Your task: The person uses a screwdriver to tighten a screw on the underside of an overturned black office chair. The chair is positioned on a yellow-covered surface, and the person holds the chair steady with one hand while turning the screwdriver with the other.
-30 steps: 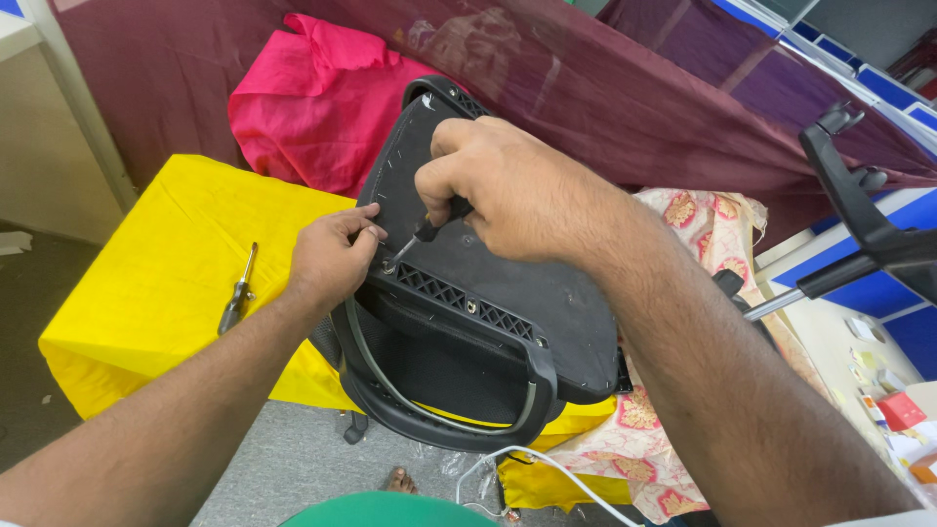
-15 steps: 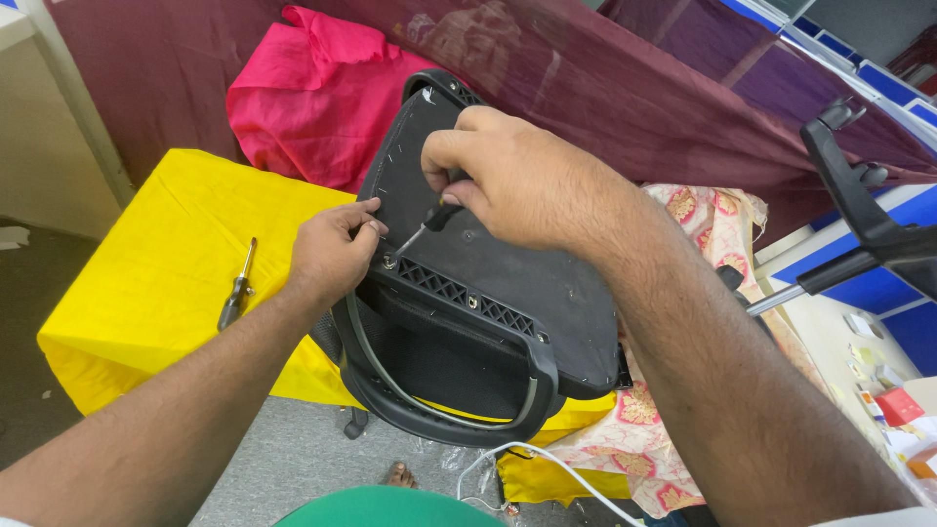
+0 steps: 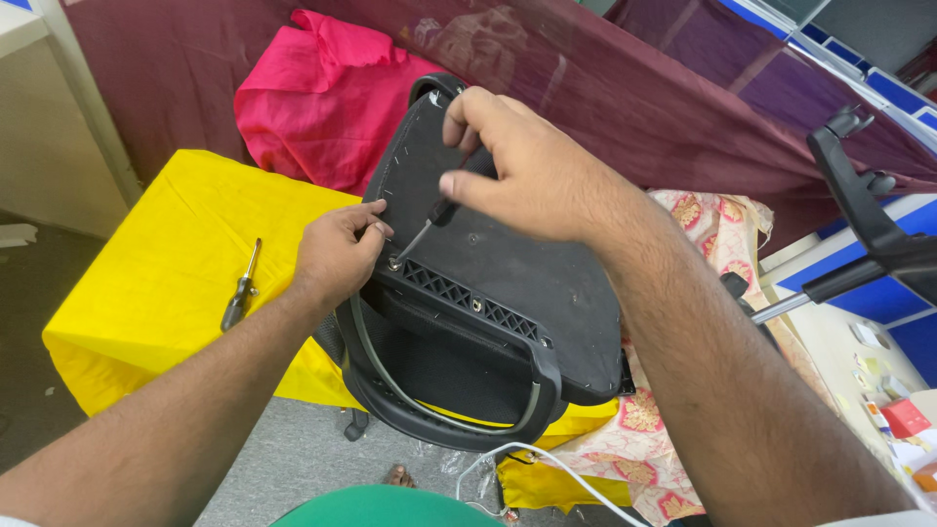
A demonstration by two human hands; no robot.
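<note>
1. The black chair seat [image 3: 508,283] lies upside down across the yellow-covered surface [image 3: 166,283], its curved armrest loop [image 3: 439,415] nearest the camera.
2. The right hand [image 3: 532,171] hovers over the seat's upper half, fingers closed around a black-handled screwdriver [image 3: 444,210] whose tip meets the seat's left edge.
3. The left hand [image 3: 337,256] rests at that left edge, fingers pinched narrow beside the tip; whether they hold a screw I cannot tell.
4. A second screwdriver [image 3: 240,288] lies left of the seat.
5. A pink cloth [image 3: 322,98] sits behind the seat.
</note>
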